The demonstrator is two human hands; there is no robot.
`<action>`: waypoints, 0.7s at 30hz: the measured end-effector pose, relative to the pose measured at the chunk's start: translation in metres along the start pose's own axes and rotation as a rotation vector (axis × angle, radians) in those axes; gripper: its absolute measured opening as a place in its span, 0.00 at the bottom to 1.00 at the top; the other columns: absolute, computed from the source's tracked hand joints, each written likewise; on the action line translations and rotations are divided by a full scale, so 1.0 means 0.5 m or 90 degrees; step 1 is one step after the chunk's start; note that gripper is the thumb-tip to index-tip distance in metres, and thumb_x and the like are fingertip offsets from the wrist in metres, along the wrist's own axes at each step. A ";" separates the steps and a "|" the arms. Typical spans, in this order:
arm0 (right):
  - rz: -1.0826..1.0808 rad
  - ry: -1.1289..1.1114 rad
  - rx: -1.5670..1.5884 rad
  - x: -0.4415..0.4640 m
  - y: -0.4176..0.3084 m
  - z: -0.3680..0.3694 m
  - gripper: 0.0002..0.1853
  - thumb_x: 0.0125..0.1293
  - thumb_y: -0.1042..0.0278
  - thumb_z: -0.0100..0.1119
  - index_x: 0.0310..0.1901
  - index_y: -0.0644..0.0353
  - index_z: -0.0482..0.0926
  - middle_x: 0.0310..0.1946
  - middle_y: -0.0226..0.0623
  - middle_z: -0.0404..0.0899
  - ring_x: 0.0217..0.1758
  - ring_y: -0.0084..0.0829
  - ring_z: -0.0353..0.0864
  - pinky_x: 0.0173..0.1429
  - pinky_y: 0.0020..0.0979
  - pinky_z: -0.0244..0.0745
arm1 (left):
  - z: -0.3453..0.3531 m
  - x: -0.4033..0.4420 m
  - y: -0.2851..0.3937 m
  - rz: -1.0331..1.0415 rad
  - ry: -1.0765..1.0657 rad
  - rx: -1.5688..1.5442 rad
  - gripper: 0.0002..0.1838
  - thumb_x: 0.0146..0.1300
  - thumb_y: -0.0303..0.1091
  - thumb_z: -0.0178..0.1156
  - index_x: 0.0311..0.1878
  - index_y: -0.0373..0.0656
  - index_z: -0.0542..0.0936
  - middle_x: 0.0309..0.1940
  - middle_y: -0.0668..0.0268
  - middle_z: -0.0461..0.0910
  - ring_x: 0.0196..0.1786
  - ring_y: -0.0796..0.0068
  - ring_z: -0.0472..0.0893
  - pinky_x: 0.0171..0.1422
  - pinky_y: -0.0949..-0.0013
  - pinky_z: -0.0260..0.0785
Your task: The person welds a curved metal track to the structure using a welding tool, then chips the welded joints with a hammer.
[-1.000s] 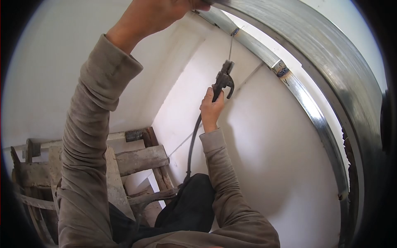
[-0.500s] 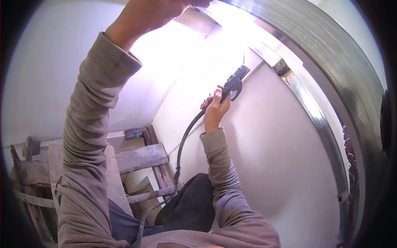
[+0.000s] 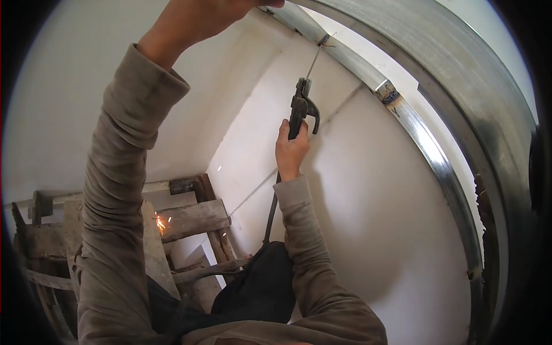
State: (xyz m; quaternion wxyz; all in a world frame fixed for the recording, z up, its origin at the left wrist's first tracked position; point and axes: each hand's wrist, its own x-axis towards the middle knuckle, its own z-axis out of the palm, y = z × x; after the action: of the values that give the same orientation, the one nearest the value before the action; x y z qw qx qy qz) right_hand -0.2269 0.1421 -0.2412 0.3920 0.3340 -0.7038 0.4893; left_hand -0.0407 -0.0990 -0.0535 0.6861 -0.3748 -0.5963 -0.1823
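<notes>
Fingers of the left hand (image 3: 198, 23) meet the near beam (image 3: 460, 63), perhaps for balance; their spread, cropped, cannot be told. Right hand (image 3: 292, 152) closes narrowly around the holder (image 3: 297, 112), apparently to set skin apart from heat; its cable (image 3: 270, 215) trails nearer. The rod (image 3: 313, 63) extends the reach, tip at or beside a dark joint (image 3: 324, 40) on the far beam (image 3: 359, 66). Sparks (image 3: 161, 223) show at the timber (image 3: 198, 218), far left.
</notes>
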 end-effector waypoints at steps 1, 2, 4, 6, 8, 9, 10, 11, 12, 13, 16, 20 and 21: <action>-0.009 0.000 -0.004 0.001 0.000 0.000 0.15 0.69 0.66 0.62 0.51 0.67 0.77 0.32 0.48 0.85 0.33 0.44 0.86 0.40 0.40 0.79 | -0.002 0.001 0.005 -0.014 -0.007 0.009 0.31 0.58 0.18 0.67 0.66 0.47 0.77 0.55 0.60 0.82 0.52 0.66 0.82 0.51 0.72 0.85; -0.017 0.000 -0.007 0.001 0.001 0.001 0.15 0.69 0.66 0.61 0.51 0.67 0.77 0.32 0.48 0.85 0.33 0.44 0.86 0.41 0.40 0.79 | -0.002 0.000 0.005 -0.009 -0.005 0.009 0.31 0.58 0.18 0.67 0.66 0.47 0.77 0.55 0.60 0.82 0.52 0.67 0.82 0.51 0.72 0.85; -0.022 -0.002 -0.002 0.001 0.010 0.007 0.15 0.69 0.65 0.62 0.51 0.67 0.77 0.33 0.48 0.85 0.34 0.44 0.86 0.41 0.40 0.79 | 0.000 -0.003 0.002 -0.001 0.000 0.012 0.31 0.58 0.18 0.67 0.66 0.47 0.77 0.55 0.60 0.82 0.52 0.67 0.83 0.51 0.72 0.85; -0.021 -0.001 -0.006 0.003 0.014 0.011 0.15 0.69 0.65 0.62 0.51 0.67 0.77 0.33 0.47 0.85 0.33 0.44 0.86 0.40 0.40 0.79 | 0.003 -0.005 0.004 -0.010 0.002 0.019 0.31 0.58 0.18 0.67 0.66 0.47 0.77 0.56 0.61 0.82 0.52 0.67 0.83 0.51 0.72 0.85; -0.017 0.004 -0.018 0.004 0.009 0.010 0.15 0.69 0.65 0.62 0.51 0.67 0.77 0.32 0.47 0.84 0.33 0.44 0.85 0.40 0.40 0.79 | 0.005 -0.005 0.009 -0.012 0.001 0.025 0.31 0.58 0.18 0.67 0.66 0.47 0.77 0.56 0.61 0.82 0.52 0.67 0.83 0.51 0.72 0.85; 0.007 -0.006 -0.040 0.002 0.003 0.006 0.15 0.69 0.65 0.62 0.51 0.68 0.77 0.32 0.47 0.84 0.32 0.44 0.85 0.39 0.40 0.79 | 0.006 -0.004 0.012 -0.011 -0.001 0.028 0.31 0.58 0.18 0.67 0.66 0.47 0.77 0.56 0.61 0.82 0.52 0.67 0.83 0.51 0.71 0.85; 0.030 -0.018 -0.061 0.002 -0.006 0.002 0.16 0.69 0.65 0.62 0.51 0.68 0.77 0.31 0.47 0.84 0.32 0.44 0.86 0.39 0.40 0.79 | 0.004 -0.003 0.013 -0.011 -0.002 0.031 0.31 0.58 0.18 0.67 0.66 0.47 0.77 0.56 0.61 0.82 0.52 0.67 0.83 0.51 0.71 0.85; 0.055 -0.030 -0.083 0.000 -0.012 0.000 0.16 0.69 0.65 0.62 0.51 0.68 0.77 0.31 0.48 0.84 0.32 0.44 0.86 0.39 0.40 0.79 | 0.003 -0.004 0.016 -0.015 -0.002 0.038 0.31 0.58 0.18 0.67 0.66 0.47 0.77 0.56 0.61 0.82 0.52 0.67 0.83 0.52 0.71 0.85; 0.028 -0.019 -0.069 -0.001 -0.009 0.002 0.17 0.69 0.64 0.62 0.51 0.69 0.77 0.30 0.48 0.84 0.31 0.44 0.86 0.39 0.40 0.79 | 0.003 -0.004 0.021 -0.019 -0.002 0.046 0.31 0.57 0.18 0.68 0.66 0.47 0.77 0.56 0.61 0.82 0.52 0.67 0.83 0.53 0.71 0.85; 0.000 -0.008 -0.055 -0.005 -0.006 0.006 0.17 0.69 0.63 0.62 0.51 0.69 0.77 0.30 0.48 0.84 0.31 0.44 0.86 0.39 0.40 0.79 | 0.000 -0.005 0.025 -0.023 0.000 0.053 0.32 0.57 0.18 0.68 0.66 0.47 0.77 0.56 0.61 0.82 0.52 0.66 0.83 0.53 0.71 0.84; 0.004 -0.012 -0.105 -0.002 0.021 0.017 0.19 0.70 0.60 0.61 0.51 0.69 0.77 0.29 0.48 0.84 0.31 0.45 0.86 0.39 0.41 0.79 | 0.005 -0.007 -0.002 0.015 0.009 0.007 0.29 0.59 0.19 0.66 0.66 0.47 0.78 0.56 0.61 0.82 0.52 0.67 0.83 0.54 0.71 0.83; 0.045 -0.040 -0.162 -0.010 0.022 0.014 0.19 0.69 0.60 0.60 0.52 0.68 0.77 0.29 0.47 0.85 0.30 0.46 0.86 0.40 0.40 0.79 | -0.013 -0.006 0.036 -0.100 -0.023 0.094 0.26 0.63 0.24 0.64 0.66 0.46 0.78 0.57 0.61 0.82 0.49 0.71 0.84 0.52 0.69 0.81; 0.032 -0.032 -0.135 -0.008 0.019 0.013 0.19 0.69 0.60 0.61 0.53 0.69 0.77 0.29 0.46 0.85 0.30 0.43 0.86 0.39 0.39 0.80 | -0.015 -0.002 0.056 -0.125 -0.033 0.111 0.26 0.63 0.24 0.64 0.66 0.46 0.78 0.57 0.61 0.82 0.49 0.71 0.84 0.52 0.70 0.82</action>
State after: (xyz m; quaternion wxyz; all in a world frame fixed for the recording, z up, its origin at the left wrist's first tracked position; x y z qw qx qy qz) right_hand -0.2346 0.1392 -0.2503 0.3950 0.2847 -0.7694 0.4134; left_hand -0.0163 -0.0864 -0.0627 0.6793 -0.2583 -0.6612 -0.1862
